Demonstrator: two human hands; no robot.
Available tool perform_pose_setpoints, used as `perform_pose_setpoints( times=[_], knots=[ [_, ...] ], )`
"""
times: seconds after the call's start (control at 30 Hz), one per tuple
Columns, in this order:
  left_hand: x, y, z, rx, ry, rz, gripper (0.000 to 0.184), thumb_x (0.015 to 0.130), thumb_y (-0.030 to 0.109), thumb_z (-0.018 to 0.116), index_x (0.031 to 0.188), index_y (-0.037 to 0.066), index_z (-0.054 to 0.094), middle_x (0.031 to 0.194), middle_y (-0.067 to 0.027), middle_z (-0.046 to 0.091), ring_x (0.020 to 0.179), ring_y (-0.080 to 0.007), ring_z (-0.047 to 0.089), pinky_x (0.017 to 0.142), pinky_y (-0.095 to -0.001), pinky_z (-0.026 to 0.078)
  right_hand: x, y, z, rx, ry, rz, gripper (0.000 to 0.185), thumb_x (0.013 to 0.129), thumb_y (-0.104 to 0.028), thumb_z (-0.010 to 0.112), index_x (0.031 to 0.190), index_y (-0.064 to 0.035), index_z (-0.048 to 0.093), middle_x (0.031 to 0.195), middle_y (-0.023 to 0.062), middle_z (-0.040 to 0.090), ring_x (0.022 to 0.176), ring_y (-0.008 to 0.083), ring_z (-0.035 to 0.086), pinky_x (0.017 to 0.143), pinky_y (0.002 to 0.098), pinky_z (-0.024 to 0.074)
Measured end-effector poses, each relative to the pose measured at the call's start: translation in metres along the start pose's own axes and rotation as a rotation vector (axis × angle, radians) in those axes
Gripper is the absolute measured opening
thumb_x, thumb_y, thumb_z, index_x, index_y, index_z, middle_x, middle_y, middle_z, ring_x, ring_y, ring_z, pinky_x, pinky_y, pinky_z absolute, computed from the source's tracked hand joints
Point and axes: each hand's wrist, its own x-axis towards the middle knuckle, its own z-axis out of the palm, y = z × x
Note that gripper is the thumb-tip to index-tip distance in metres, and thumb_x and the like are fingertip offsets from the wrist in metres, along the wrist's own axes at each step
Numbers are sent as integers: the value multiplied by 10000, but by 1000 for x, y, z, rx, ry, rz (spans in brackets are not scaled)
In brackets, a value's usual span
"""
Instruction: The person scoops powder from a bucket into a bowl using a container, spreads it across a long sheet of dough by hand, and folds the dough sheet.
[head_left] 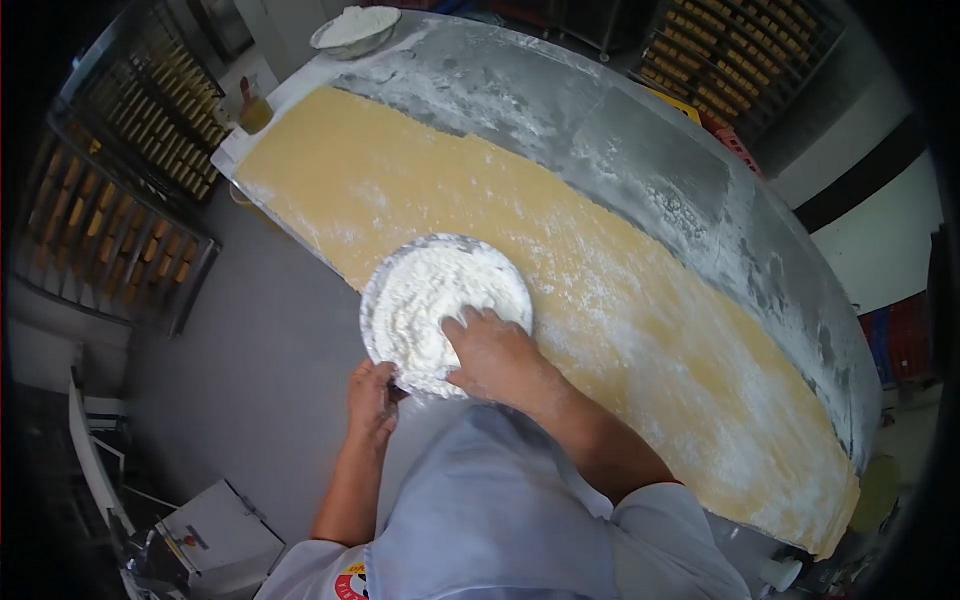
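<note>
A round bowl of white flour (415, 290) is in front of my body at the near side of the table, partly over the dough. My left hand (372, 398) is closed on the bowl's rim (366, 318) at its lower left. Inside the bowl, my right hand (492, 355) grips into the flour with its fingers curled and the tips buried. A long yellow sheet of dough (600, 300), dusted with flour, runs along the table on both sides of the bowl.
The metal table (650, 150) shows streaks of flour beyond the dough. A second flour bowl (355, 30) stands at its far left corner, near a small container (256, 115). Racks of baked pieces (120, 230) stand at left, and another rack (735, 60) at the upper right.
</note>
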Motion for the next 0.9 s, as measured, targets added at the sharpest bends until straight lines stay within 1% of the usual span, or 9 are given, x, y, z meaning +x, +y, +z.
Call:
perform_pose_setpoints(
  times=[0.1, 0.33, 0.4, 0.47, 0.57, 0.63, 0.7, 0.83, 0.9],
  knots=[
    [14, -2, 13, 15, -39, -52, 206, 843, 11, 519, 1027, -15, 607, 956, -121, 696, 760, -200, 704, 679, -346, 608, 14, 27, 20, -27, 61, 19, 357, 790, -152, 703, 1061, 24, 551, 1047, 254, 571, 1014, 397, 593, 838, 461, 518],
    [46, -8, 31, 45, -57, -152, 278, 810, 34, 504, 1077, -8, 568, 985, -116, 674, 778, -214, 690, 672, -372, 610, 37, 86, 25, 276, 172, 128, 309, 801, -4, 549, 1105, 37, 582, 1073, 243, 604, 1014, 369, 621, 856, 443, 513],
    [57, 0, 34, 26, -55, -161, 283, 809, 36, 503, 1083, 0, 564, 990, -110, 670, 775, -208, 686, 653, -361, 606, 35, 106, 5, 625, 396, 436, 363, 826, -13, 541, 1185, 6, 586, 1187, 222, 608, 1053, 355, 617, 898, 415, 498],
    [72, 10, 32, -10, -55, -156, 287, 811, 55, 509, 1091, 21, 559, 989, -94, 663, 769, -196, 678, 618, -332, 592, 24, 160, -2, 1091, 650, 214, 328, 879, -61, 538, 1196, -18, 611, 1230, 210, 613, 1051, 346, 624, 910, 395, 494],
    [102, 27, 3, -33, -12, -142, 301, 812, 72, 512, 1106, 34, 563, 983, -81, 661, 764, -190, 677, 612, -316, 587, -20, 229, -14, 1484, 1206, 338, 246, 913, -103, 531, 1127, -27, 625, 1046, 108, 639, 883, 233, 629, 735, 332, 509],
    [127, 43, -32, -33, -28, -124, 308, 814, 80, 515, 1115, 34, 562, 987, -80, 658, 779, -189, 678, 627, -320, 591, -60, 260, -21, 1390, 1591, 437, 207, 936, -131, 526, 1082, -33, 634, 923, 40, 657, 771, 157, 633, 618, 291, 520],
    [144, 68, -49, -39, -6, -84, 344, 819, 105, 526, 1153, 29, 556, 1022, -86, 654, 826, -189, 677, 670, -332, 597, -94, 261, -24, 1022, 1832, 735, 189, 930, -112, 527, 1059, -19, 630, 929, 71, 654, 761, 183, 631, 609, 295, 525],
    [183, 129, -95, -6, 10, 31, 271, 847, 83, 521, 1093, 0, 596, 913, -80, 681, 697, -156, 668, 576, -284, 583, -100, 320, 73, 375, 2285, 932, 259, 950, -150, 534, 1144, 17, 567, 1005, 194, 653, 864, 262, 651, 713, 353, 560],
    [207, 155, -133, 36, -12, 20, 271, 839, 76, 519, 1086, -2, 599, 920, -81, 681, 697, -157, 669, 583, -288, 582, 9, 303, 129, 387, 1621, 1170, 336, 951, -159, 527, 1237, 17, 512, 1146, 216, 585, 1026, 301, 568, 858, 371, 469]
  ],
)
